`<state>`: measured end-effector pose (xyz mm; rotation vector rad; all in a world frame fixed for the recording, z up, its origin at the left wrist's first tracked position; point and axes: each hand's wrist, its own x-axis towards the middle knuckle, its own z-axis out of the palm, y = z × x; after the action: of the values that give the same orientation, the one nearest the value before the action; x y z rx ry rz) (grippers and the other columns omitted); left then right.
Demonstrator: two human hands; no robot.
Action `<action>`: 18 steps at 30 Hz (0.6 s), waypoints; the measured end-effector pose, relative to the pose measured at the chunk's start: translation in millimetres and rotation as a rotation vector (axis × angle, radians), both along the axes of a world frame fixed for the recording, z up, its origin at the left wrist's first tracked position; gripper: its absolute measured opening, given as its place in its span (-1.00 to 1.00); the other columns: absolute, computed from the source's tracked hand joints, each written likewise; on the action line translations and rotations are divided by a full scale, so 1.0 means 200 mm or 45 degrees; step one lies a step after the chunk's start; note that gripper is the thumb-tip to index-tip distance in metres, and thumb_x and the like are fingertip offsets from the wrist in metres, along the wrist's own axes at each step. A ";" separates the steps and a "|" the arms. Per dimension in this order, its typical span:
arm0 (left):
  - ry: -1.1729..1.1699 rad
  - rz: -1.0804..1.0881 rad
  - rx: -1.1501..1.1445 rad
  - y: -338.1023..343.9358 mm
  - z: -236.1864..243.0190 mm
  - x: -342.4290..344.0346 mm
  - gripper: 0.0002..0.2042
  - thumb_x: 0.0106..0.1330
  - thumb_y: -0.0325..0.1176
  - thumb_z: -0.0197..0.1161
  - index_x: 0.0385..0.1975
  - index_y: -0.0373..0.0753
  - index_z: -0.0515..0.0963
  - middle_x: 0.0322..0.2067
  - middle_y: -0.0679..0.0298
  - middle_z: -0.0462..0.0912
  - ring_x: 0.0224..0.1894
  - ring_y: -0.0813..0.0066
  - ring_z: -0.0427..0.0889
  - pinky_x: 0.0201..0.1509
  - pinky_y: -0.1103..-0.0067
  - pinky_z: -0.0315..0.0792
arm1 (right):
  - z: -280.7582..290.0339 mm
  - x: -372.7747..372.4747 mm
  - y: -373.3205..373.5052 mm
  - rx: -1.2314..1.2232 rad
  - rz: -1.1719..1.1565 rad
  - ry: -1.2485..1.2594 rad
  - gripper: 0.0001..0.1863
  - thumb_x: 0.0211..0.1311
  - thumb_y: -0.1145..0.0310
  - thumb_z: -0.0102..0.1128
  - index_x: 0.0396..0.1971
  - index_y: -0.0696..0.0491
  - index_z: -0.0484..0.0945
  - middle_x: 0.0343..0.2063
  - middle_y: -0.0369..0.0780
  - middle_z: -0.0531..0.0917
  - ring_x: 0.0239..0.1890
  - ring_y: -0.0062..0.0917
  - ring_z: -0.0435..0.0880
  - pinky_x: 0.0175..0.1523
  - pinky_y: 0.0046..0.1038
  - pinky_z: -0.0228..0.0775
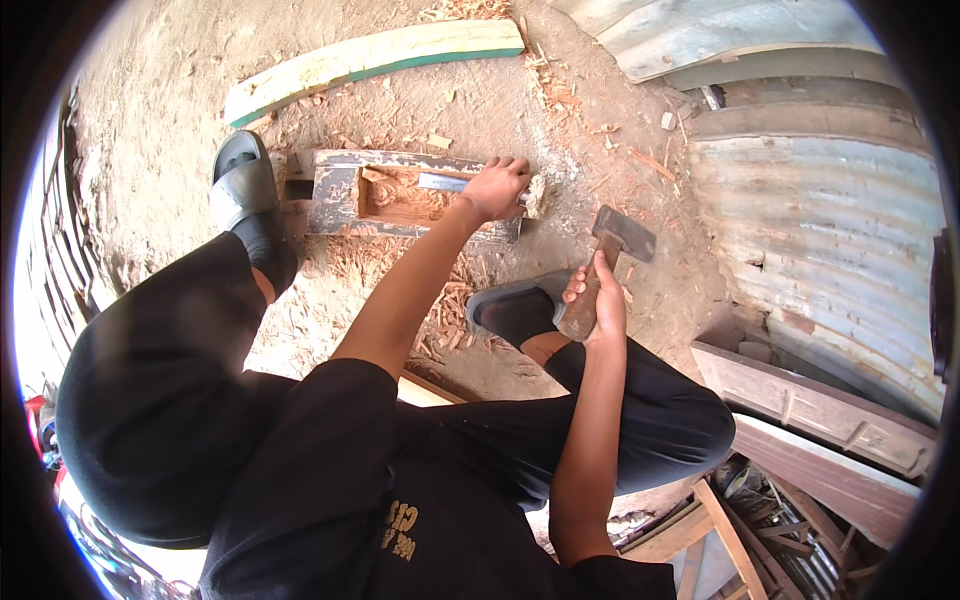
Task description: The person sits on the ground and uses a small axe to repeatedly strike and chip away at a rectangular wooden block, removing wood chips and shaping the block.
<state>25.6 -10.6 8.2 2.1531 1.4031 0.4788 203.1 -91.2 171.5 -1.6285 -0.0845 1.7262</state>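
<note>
My left hand is closed round a chisel, its flat metal blade pointing left over a recess cut in a worn wooden block. A pale, frayed handle end sticks out on the right of that hand. The block lies on the ground, its dark paint chipped, with wood chips inside the recess. To the right, my right hand grips a hammer by its thick wooden handle. The blocky head points away from me, apart from the chisel.
A curved plank with a green edge lies beyond the block. Wood shavings litter the dirt floor. My sandalled feet flank the block. Corrugated metal sheets stand at right, above wooden panels and scrap wood.
</note>
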 end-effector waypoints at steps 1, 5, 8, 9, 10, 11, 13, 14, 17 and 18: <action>0.005 0.002 0.012 0.00 0.00 0.01 -0.63 -0.19 -0.31 0.33 -0.31 -0.26 0.53 -0.10 0.20 0.40 0.04 0.25 0.36 0.17 0.40 0.23 | -0.03 0.01 0.00 -0.012 -0.046 0.017 -0.70 0.26 0.13 0.08 -0.46 0.04 0.31 -0.64 -0.34 0.35 -0.65 -0.65 0.34 -0.54 -0.56 0.24; 0.135 -0.034 0.150 -0.03 0.00 0.02 -0.63 -0.10 -0.23 0.32 -0.26 -0.22 0.51 -0.14 0.22 0.40 -0.01 0.28 0.38 0.09 0.37 0.24 | -0.14 -0.08 -0.04 -0.107 0.177 -0.058 -0.76 0.22 0.23 0.10 -0.48 0.07 0.35 -0.68 -0.32 0.39 -0.68 -0.62 0.39 -0.57 -0.53 0.30; 0.061 0.038 0.102 -0.04 0.01 0.01 -0.67 -0.17 -0.29 0.34 -0.35 -0.23 0.53 -0.11 0.20 0.40 0.02 0.26 0.37 0.12 0.36 0.22 | -0.14 -0.14 -0.03 -0.197 0.294 0.054 -0.74 0.21 0.21 0.12 -0.51 0.08 0.37 -0.70 -0.30 0.39 -0.68 -0.59 0.41 -0.57 -0.51 0.30; 0.029 0.067 0.068 -0.04 0.00 0.00 -0.69 -0.20 -0.33 0.33 -0.38 -0.24 0.54 -0.09 0.20 0.41 0.03 0.24 0.37 0.14 0.36 0.22 | -0.14 -0.14 -0.02 -0.204 0.280 0.129 -0.73 0.20 0.21 0.13 -0.52 0.07 0.37 -0.71 -0.30 0.39 -0.69 -0.58 0.40 -0.57 -0.51 0.30; 0.037 0.056 0.086 -0.03 0.00 0.00 -0.70 -0.20 -0.34 0.33 -0.39 -0.23 0.54 -0.11 0.20 0.41 0.01 0.24 0.38 0.12 0.36 0.23 | -0.14 -0.13 -0.01 -0.181 0.227 0.181 -0.72 0.21 0.19 0.13 -0.52 0.07 0.37 -0.71 -0.30 0.38 -0.69 -0.58 0.38 -0.57 -0.50 0.30; 0.036 0.070 0.066 -0.03 0.00 -0.01 -0.70 -0.19 -0.34 0.32 -0.39 -0.23 0.54 -0.12 0.20 0.41 0.00 0.24 0.39 0.11 0.36 0.24 | -0.14 -0.12 -0.01 -0.161 0.206 0.119 -0.72 0.21 0.19 0.12 -0.53 0.07 0.37 -0.71 -0.30 0.38 -0.69 -0.58 0.37 -0.57 -0.50 0.29; 0.013 0.092 0.024 -0.03 0.01 0.00 -0.71 -0.18 -0.35 0.32 -0.39 -0.23 0.53 -0.13 0.20 0.41 -0.01 0.25 0.40 0.09 0.37 0.25 | -0.12 -0.12 0.01 -0.121 0.155 -0.023 -0.72 0.22 0.19 0.11 -0.53 0.07 0.36 -0.71 -0.30 0.38 -0.69 -0.58 0.37 -0.57 -0.50 0.29; 0.022 0.101 0.017 -0.03 0.01 -0.01 -0.71 -0.18 -0.34 0.31 -0.38 -0.23 0.54 -0.13 0.20 0.41 -0.01 0.26 0.39 0.09 0.37 0.24 | -0.12 -0.13 0.03 -0.112 0.110 -0.056 -0.73 0.24 0.20 0.09 -0.52 0.07 0.36 -0.70 -0.30 0.38 -0.69 -0.57 0.37 -0.57 -0.49 0.29; 0.029 0.112 0.010 -0.03 0.04 0.01 -0.72 -0.15 -0.34 0.30 -0.37 -0.23 0.54 -0.13 0.22 0.41 0.01 0.29 0.38 0.10 0.37 0.24 | -0.16 -0.11 0.05 -0.059 0.084 -0.103 -0.74 0.24 0.21 0.09 -0.52 0.07 0.37 -0.69 -0.30 0.39 -0.69 -0.57 0.37 -0.57 -0.49 0.30; 0.004 0.130 0.014 -0.02 0.04 0.01 -0.72 -0.16 -0.34 0.29 -0.38 -0.23 0.54 -0.13 0.22 0.42 0.01 0.29 0.37 0.10 0.38 0.24 | -0.15 -0.13 0.05 -0.074 0.156 -0.143 -0.76 0.24 0.23 0.09 -0.50 0.07 0.38 -0.69 -0.30 0.40 -0.68 -0.58 0.39 -0.57 -0.50 0.31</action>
<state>27.2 -15.6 16.4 2.0995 1.5207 0.5225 176.3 -81.1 140.9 -1.7952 -0.1936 1.7418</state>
